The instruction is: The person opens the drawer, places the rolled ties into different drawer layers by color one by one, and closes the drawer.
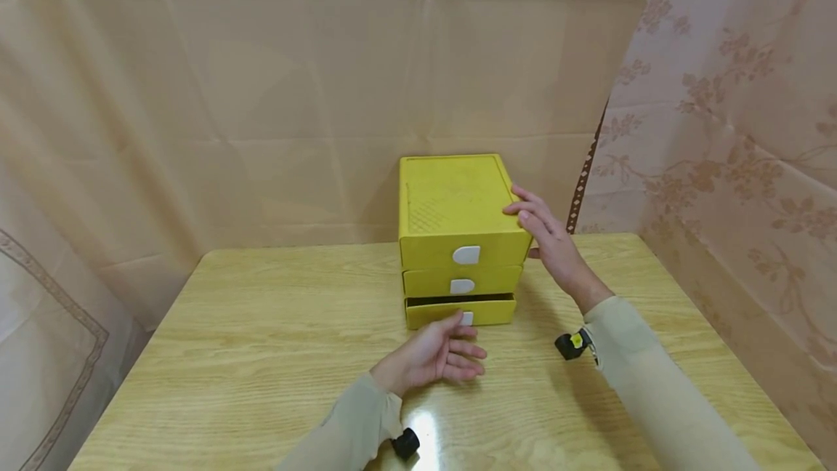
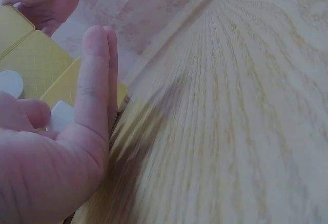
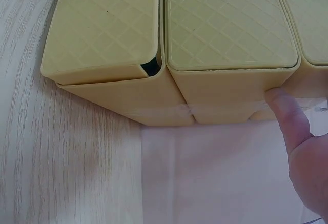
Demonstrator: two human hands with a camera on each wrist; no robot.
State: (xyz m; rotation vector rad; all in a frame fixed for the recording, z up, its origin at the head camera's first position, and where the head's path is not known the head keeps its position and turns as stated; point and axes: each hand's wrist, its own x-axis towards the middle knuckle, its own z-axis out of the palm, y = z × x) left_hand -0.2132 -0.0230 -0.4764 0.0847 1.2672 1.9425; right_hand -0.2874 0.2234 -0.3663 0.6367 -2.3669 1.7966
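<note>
A yellow three-drawer box [image 1: 451,195] stands at the table's back in the head view, each drawer front bearing a white tab handle. Its bottom drawer [image 1: 428,315] is pulled out a little, with a dark gap along its top. At that drawer is my left hand [image 1: 437,356], its thumb overlapping the handle [image 1: 467,318] and the other fingers loosely extended below. The left wrist view shows two of these fingers [image 2: 92,80] straight. My right hand [image 1: 552,246] rests on the box's right top edge; one digit [image 3: 288,114] touches the side wall in the right wrist view.
The box stands on a wood-grain table [image 1: 281,325]. A beige cloth [image 1: 294,93] hangs close behind it, and a flower-patterned cloth [image 1: 739,151] hangs along the right side. Black wrist cameras [image 1: 570,345] sit below both wrists.
</note>
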